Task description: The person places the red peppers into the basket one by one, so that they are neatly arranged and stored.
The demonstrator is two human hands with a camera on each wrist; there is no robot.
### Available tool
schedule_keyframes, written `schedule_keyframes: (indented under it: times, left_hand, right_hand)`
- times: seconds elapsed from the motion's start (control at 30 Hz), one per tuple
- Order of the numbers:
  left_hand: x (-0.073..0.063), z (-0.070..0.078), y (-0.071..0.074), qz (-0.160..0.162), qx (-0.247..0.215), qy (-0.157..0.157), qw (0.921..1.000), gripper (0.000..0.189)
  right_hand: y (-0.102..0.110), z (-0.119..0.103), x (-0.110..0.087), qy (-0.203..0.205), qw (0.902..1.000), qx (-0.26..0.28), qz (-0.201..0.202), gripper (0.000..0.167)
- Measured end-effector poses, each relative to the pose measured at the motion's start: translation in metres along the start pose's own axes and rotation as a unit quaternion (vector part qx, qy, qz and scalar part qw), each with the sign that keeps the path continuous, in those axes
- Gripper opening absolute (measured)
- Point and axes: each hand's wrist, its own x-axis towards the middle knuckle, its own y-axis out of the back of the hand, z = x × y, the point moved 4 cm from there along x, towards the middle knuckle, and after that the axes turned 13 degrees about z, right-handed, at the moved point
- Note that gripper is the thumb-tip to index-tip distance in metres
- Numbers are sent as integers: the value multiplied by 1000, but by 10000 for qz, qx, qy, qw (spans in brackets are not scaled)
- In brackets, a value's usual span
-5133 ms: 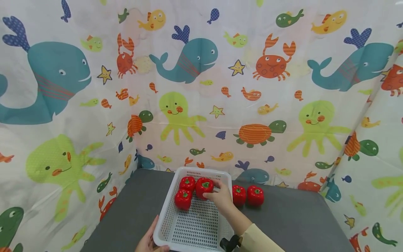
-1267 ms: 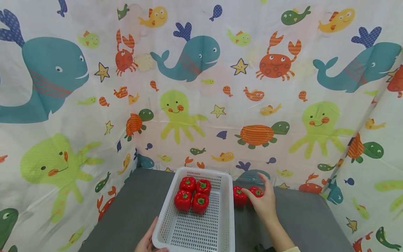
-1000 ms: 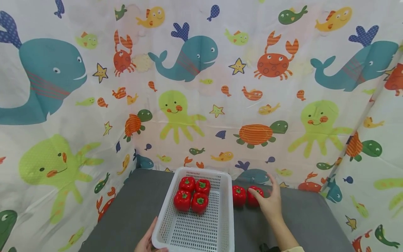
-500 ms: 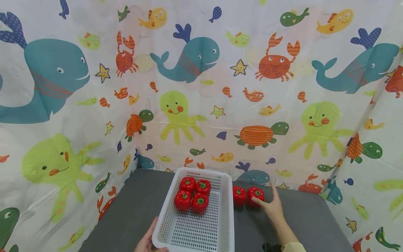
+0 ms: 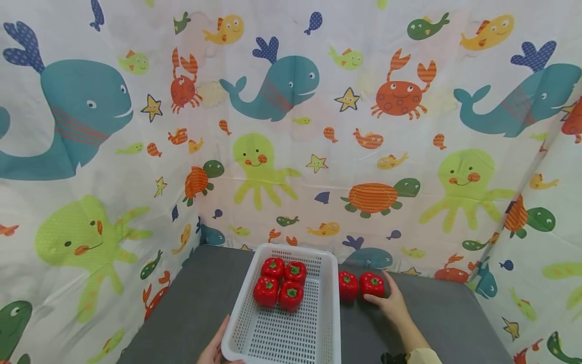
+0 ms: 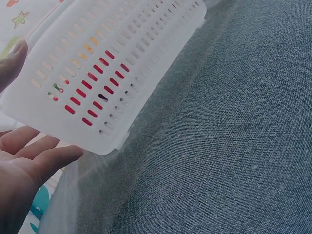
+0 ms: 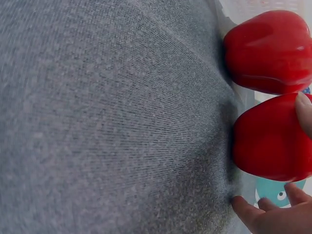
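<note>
Several red bell peppers stand together in the back left part of a white perforated basket. My left hand rests against the basket's near left corner. In the left wrist view its fingers look fairly straight at the lower corner, with the thumb higher up. Right of the basket two more red bell peppers stand side by side on the dark surface. My right hand is around the outer bell pepper. In the right wrist view the thumb touches it, while the fingers lie slightly apart from it.
The inner bell pepper stands close to the basket's right wall, beside the outer one. A grey table covering lies under everything. A curtain printed with sea animals closes off the back and both sides.
The pepper my right hand held over the basket now stands among the others. That hand has moved right and come down around the outer pepper. My left hand has stayed at the basket corner.
</note>
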Motion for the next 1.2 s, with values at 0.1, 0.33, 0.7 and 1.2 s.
schedule_keyframes:
  times: [0.1,0.33,0.7,1.2]
  left_hand:
    - [-1,0,0,47,-30,80,10000,114]
    - [-3,2,0,17,-36,48,10000,113]
    - [-2,1,0,125,166,-14,9998,114]
    - [-1,0,0,80,46,95,9999,115]
  right_hand:
    - [-1,1,-1,-25,9999,145,-34,101]
    - [-3,2,-2,84,9988,474,-110,95]
    - [7,4,-8,-164,9991,186,340,96]
    - [18,-25,-23,583,9781,126,1992,94]
